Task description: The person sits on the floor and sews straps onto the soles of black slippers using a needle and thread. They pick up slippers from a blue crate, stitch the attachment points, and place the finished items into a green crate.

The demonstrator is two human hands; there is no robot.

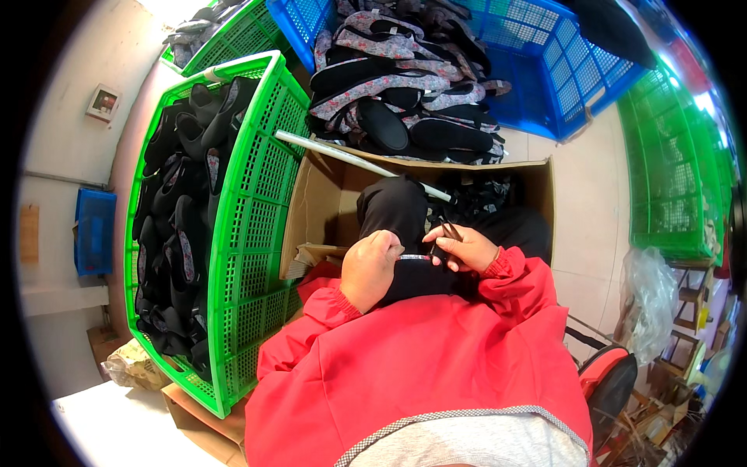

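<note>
My left hand (369,270) is closed, its fingers pinching one end of a black fabric piece with a narrow flowered edge (413,257). It looks like a shoe upper, held over my lap, though my hands and dark trousers hide its outline. Dark thread snips (447,228) sit in the closed fingers of my right hand (468,251), at the other end of the flowered edge. Whether their blades touch the fabric I cannot make out. In front of me stands an open cardboard box (315,191), with a dark heap (482,198) inside it beyond my knees.
A green crate (261,179) full of black shoe uppers (183,206) stands close on my left. Flowered and black shoe uppers (405,86) are heaped ahead, beside a blue crate (537,70). A white pole (350,159) crosses the box. Clear plastic bag (650,300) hangs right.
</note>
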